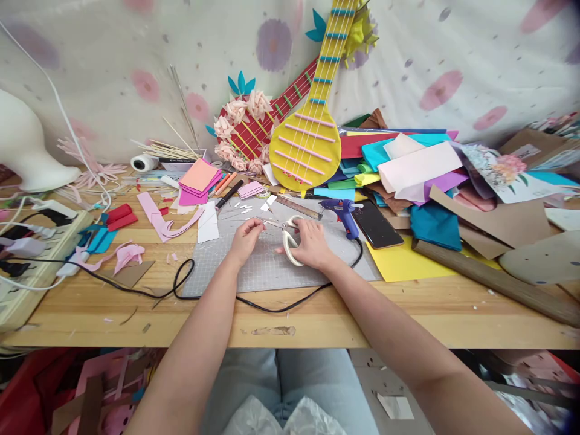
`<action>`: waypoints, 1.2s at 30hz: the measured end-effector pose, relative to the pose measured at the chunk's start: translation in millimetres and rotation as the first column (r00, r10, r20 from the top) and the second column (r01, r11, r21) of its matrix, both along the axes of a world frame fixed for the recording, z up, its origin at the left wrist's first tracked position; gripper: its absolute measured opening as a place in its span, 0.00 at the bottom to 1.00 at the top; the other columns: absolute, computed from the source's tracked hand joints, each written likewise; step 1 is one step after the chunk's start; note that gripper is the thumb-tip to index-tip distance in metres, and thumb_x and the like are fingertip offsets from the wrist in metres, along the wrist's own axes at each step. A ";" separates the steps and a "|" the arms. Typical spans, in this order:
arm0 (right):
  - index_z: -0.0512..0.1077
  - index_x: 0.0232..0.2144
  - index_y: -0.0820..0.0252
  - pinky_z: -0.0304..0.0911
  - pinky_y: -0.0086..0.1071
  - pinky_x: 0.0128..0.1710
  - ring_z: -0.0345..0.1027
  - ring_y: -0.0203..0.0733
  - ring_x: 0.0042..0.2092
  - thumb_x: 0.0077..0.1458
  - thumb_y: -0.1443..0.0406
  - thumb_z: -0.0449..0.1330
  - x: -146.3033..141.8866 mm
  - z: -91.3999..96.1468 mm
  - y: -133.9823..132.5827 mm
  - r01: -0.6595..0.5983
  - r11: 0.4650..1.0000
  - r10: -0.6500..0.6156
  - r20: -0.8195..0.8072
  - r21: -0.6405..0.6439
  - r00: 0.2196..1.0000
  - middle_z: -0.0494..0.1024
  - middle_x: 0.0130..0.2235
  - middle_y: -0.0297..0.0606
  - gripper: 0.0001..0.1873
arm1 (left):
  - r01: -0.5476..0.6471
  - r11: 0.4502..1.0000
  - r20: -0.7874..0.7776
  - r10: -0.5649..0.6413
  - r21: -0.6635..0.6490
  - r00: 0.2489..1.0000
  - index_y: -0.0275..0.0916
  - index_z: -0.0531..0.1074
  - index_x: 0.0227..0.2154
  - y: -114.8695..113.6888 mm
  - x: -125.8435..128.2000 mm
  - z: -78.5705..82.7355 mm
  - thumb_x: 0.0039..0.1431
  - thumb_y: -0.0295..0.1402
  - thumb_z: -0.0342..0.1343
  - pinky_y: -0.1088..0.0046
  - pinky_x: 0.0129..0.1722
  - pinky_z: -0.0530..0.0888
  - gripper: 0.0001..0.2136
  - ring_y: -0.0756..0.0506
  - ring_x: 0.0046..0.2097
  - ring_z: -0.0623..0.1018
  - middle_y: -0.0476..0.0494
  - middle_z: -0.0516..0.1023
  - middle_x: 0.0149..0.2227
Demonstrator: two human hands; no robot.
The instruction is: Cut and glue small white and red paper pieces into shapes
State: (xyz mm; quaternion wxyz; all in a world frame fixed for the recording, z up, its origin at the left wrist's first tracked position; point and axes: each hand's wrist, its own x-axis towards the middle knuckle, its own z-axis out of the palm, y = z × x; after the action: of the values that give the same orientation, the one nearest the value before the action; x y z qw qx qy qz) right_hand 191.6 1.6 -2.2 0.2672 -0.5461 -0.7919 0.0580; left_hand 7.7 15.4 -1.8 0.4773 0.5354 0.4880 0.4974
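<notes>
On the desk lay a grey mat; above it, the right hand had fingers curled round scissors, the left hand's pinched together, contents unclear.

The right fingers partly hide the white-handled scissors.

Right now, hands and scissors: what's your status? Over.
Right hand holding scissors. Left hand pinched near blades, contents unclear. Black cable running beneath both forearms.
</notes>
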 end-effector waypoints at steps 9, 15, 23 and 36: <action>0.62 0.43 0.62 0.51 0.41 0.45 0.59 0.51 0.45 0.40 0.43 0.55 -4.1 -5.4 1.2 -0.015 0.996 0.010 0.058 0.085 0.998 0.68 0.42 0.47 0.35 | 0.163 0.987 0.119 -0.163 0.013 0.979 0.36 0.69 0.26 -0.6 -1.8 -2.9 0.43 0.38 0.57 0.78 0.17 0.51 0.10 0.57 0.18 0.54 0.54 0.62 0.19; 0.62 0.43 0.62 0.51 0.41 0.45 0.60 0.51 0.45 0.42 0.43 0.55 -4.6 -4.3 -0.8 -0.024 0.998 0.021 0.049 0.053 0.999 0.69 0.42 0.46 0.34 | 0.137 0.990 0.084 -0.139 0.031 0.987 0.35 0.71 0.26 -1.8 0.8 -2.9 0.44 0.38 0.57 0.78 0.18 0.55 0.10 0.56 0.20 0.58 0.51 0.66 0.23; 0.62 0.43 0.61 0.51 0.40 0.45 0.62 0.50 0.44 0.43 0.43 0.54 -4.6 -3.3 -1.6 -0.047 0.999 0.047 0.038 0.001 0.998 0.70 0.41 0.45 0.33 | 0.135 0.991 0.070 -0.136 0.018 0.988 0.35 0.70 0.24 -3.8 1.6 2.1 0.44 0.39 0.57 0.78 0.17 0.54 0.10 0.57 0.18 0.57 0.53 0.62 0.18; 0.61 0.44 0.61 0.51 0.39 0.44 0.62 0.49 0.44 0.43 0.44 0.55 -3.8 2.5 -3.6 -0.040 0.999 0.042 0.065 -0.031 0.997 0.70 0.41 0.45 0.33 | 0.130 0.991 0.041 -0.132 0.039 0.990 0.36 0.71 0.25 -1.5 0.7 -0.8 0.46 0.39 0.56 0.78 0.18 0.54 0.10 0.56 0.19 0.57 0.53 0.60 0.18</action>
State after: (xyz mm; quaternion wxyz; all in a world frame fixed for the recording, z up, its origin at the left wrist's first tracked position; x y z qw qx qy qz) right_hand 187.8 -2.0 0.3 0.2318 -0.5353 -0.8102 0.0570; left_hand 8.4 13.8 -2.7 0.5098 0.5638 0.4321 0.4853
